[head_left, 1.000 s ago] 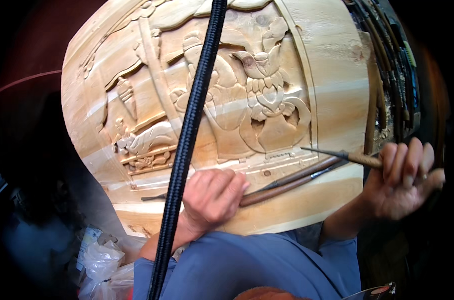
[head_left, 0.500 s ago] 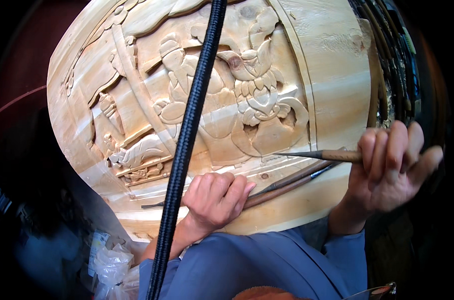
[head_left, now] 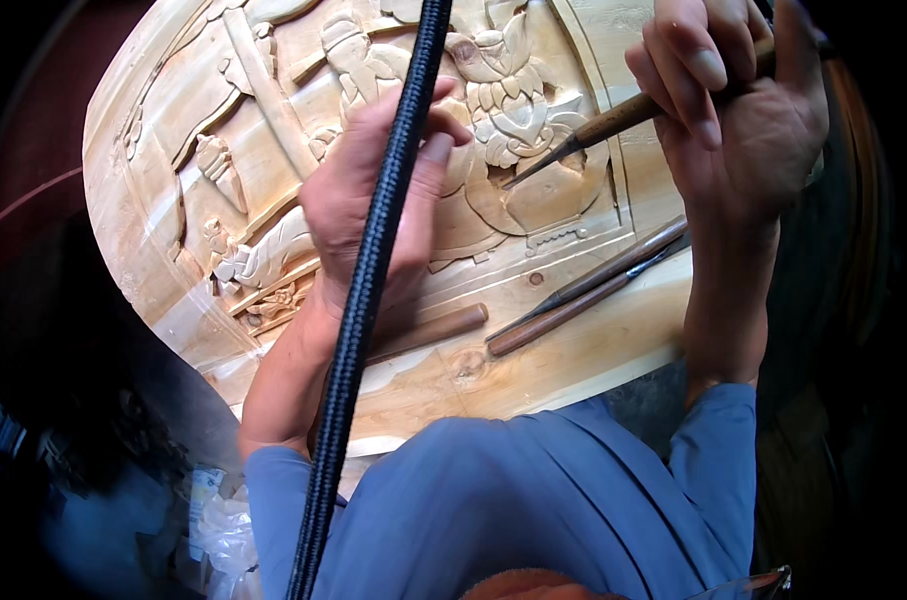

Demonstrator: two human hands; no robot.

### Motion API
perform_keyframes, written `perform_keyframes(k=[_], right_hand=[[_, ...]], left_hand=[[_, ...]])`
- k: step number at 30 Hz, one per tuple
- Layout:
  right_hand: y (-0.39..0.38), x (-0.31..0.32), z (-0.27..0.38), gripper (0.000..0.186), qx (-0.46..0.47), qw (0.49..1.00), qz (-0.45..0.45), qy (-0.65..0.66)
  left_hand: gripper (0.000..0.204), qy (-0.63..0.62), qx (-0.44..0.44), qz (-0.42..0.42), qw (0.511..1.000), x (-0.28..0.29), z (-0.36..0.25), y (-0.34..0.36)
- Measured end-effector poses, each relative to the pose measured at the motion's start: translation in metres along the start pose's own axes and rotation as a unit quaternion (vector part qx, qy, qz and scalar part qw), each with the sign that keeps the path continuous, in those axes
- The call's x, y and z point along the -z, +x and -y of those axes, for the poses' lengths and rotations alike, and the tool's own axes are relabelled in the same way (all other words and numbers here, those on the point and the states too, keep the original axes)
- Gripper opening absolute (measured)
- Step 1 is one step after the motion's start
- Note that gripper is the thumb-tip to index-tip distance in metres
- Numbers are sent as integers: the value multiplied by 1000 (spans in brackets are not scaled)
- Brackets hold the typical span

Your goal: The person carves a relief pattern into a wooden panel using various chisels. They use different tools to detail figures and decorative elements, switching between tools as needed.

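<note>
The right hand [head_left: 738, 125] is found with its fingers curled over the long brown wooden handle of a thin dark-tipped chisel [head_left: 618, 117], its palm turned largely upward. The fingers of the left hand [head_left: 345, 210] are loosely curled, with the thumb set apart; nothing is seen between them, though the view is partly blocked by a thick black braided cable [head_left: 363, 300].

The chisel's tip is positioned at a dark cut recess in the rounded, vase-like relief; whether the wood is touched cannot be told. The relief is borne by a large, pale, curved-edged wooden panel [head_left: 593, 350], spread before the person.

Compared with half a second ago, the left hand has been raised from the lower border to above the carving, and a brown cylindrical wooden handle [head_left: 443, 328] is exposed beneath it. The chisel has been carried from the lower border up to the recess. The tool is thus judged to be presented to the carved detail.

On the border, a dark-brown slender-handled tool [head_left: 618, 262] and a reddish-brown round-handled tool [head_left: 558, 320] are left lying side by side.
</note>
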State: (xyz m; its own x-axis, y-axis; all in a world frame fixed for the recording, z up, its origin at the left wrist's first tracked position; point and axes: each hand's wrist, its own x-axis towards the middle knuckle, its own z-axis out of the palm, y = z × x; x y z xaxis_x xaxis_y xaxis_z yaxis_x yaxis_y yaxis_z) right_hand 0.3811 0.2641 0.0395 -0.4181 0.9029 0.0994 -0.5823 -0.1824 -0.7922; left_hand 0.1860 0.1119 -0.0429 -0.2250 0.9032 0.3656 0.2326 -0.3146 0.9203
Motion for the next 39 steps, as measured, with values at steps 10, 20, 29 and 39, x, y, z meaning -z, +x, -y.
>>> perform_keyframes(k=[10,20,29,39], right_hand=[[17,5,-3,70,-78,995,59,-12],[30,10,-18,66,-139,990,-1,-1],[33,16,-22,63,-130,991,-1,-32],[37,10,-41,52,-143,988,-64,1]], left_hand=[[28,-174,40,-137,974,7,-3,-1],[27,-168,38,-145,974,8,-1,-2],[27,-156,43,-134,978,7,-3,-1],[27,-153,47,-125,979,7,-1,-2]])
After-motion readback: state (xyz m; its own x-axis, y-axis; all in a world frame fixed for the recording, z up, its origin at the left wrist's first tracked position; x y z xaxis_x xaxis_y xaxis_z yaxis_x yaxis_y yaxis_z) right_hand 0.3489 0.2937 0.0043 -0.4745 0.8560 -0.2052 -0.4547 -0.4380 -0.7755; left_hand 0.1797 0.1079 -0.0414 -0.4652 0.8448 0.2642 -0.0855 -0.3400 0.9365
